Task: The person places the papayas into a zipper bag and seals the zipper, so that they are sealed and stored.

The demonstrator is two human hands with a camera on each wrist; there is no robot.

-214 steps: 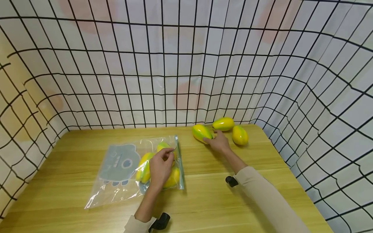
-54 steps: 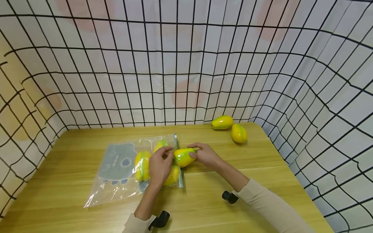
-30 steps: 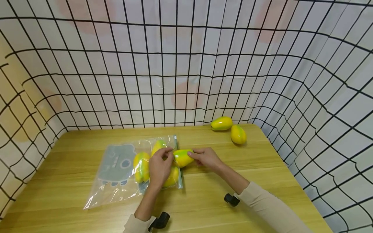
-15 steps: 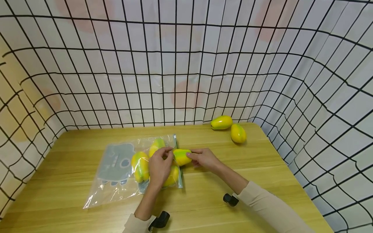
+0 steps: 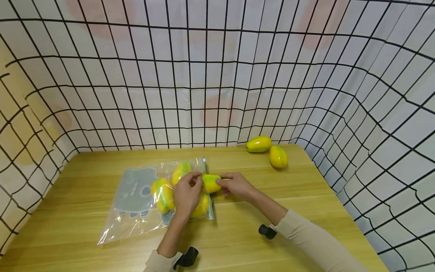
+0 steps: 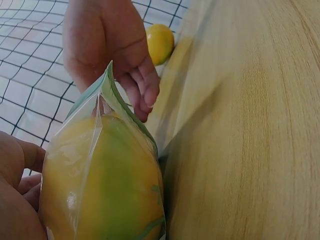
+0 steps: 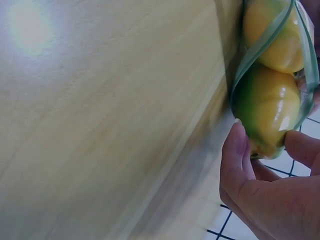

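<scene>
A clear zip bag (image 5: 112, 223) with a grey-blue cartoon print lies flat, its green-edged mouth facing right and holding several yellow-green papayas (image 5: 163, 196). My left hand (image 5: 186, 194) pinches the upper layer of the bag near the mouth, which stands parted in the right wrist view. With thumb and fingers, my right hand (image 5: 238, 186) grips another papaya (image 7: 267, 102) by its end. That papaya is partly inside the mouth, between the two green edges. In the left wrist view, a bagged papaya (image 6: 110, 180) fills the front and my right hand (image 6: 107, 45) is beyond it.
Two loose papayas lie at the back right of the wooden table (image 5: 244, 234): one (image 5: 259, 144) by the grid, the other (image 5: 278, 156) just in front of it. Black wire grid (image 5: 217, 88) walls the back and sides.
My right hand took one papaya from the back right group, brought it left to the bag mouth and pushed it partly in. The bagged papayas shifted left. My left hand stayed at the mouth.
</scene>
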